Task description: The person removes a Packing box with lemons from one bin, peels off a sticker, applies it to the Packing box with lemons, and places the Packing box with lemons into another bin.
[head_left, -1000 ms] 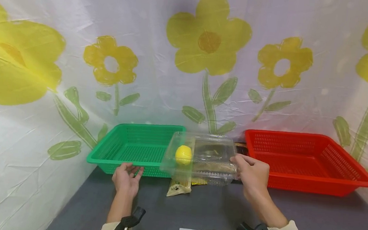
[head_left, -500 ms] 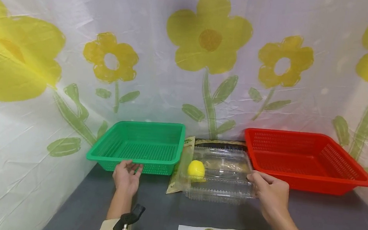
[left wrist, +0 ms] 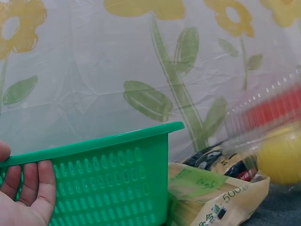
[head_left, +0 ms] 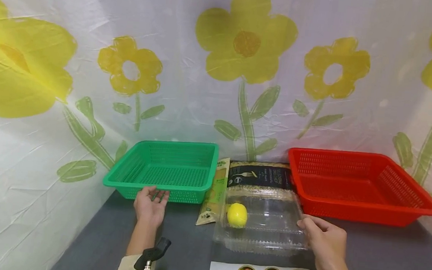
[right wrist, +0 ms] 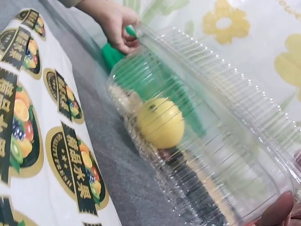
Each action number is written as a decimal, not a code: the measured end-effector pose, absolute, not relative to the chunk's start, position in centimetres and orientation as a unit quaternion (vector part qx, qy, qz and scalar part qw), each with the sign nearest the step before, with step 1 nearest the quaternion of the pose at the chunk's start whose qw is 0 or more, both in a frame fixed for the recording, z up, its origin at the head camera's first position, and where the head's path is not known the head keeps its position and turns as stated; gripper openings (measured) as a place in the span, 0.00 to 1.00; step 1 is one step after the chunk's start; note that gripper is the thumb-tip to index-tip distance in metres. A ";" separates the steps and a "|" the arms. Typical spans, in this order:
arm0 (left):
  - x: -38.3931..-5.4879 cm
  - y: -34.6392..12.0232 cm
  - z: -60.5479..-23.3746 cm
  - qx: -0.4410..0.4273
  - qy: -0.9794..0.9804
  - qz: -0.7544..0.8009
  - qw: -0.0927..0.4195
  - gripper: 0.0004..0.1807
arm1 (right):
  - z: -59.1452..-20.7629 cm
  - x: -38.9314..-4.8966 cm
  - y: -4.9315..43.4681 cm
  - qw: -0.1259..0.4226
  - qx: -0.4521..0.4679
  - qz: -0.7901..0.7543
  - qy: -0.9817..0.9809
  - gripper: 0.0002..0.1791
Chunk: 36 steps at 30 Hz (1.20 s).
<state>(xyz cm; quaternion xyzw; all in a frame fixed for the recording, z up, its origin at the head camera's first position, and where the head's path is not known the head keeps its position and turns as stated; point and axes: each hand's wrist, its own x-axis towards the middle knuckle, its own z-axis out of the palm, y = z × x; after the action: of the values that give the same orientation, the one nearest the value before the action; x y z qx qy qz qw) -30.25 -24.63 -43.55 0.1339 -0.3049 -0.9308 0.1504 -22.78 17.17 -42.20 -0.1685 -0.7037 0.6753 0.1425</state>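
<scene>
Fingers of right hand (head_left: 326, 243) clamped on right edge of clear box (head_left: 268, 239), likely supporting it | box: near side of dark packet (head_left: 260, 176), 1 yellow fruit (head_left: 237, 215) inside | left hand (head_left: 150, 208) fingers clamped on green basket (head_left: 191, 196) rim, perhaps steadying it

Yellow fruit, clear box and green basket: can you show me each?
Yellow fruit (head_left: 237, 215): head view, middle of its side.
Clear box (head_left: 270, 218): head view, bare middle.
Green basket (head_left: 190, 189): head view, front rim.
</scene>
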 end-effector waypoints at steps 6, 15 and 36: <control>-30.2 -24.8 -43.7 0.125 -0.302 -0.934 0.146 0.08 | -42.7 -22.7 17.4 0.125 -0.163 0.668 -0.715 0.17; -30.2 -25.0 -43.7 0.131 -0.299 -0.933 0.150 0.03 | -43.6 -22.5 17.8 0.098 -0.146 0.669 -0.722 0.20; -28.9 -23.5 -45.2 0.112 -0.482 -0.856 0.150 0.03 | -42.2 -21.4 19.4 0.089 -0.023 0.430 -0.898 0.29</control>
<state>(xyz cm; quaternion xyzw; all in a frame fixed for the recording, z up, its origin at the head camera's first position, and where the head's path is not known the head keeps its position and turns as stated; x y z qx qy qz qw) -28.92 -23.51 -45.16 0.1115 -0.4824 -0.8557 0.1502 -21.37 19.44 -42.22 -0.0230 -0.8982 0.4297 0.0894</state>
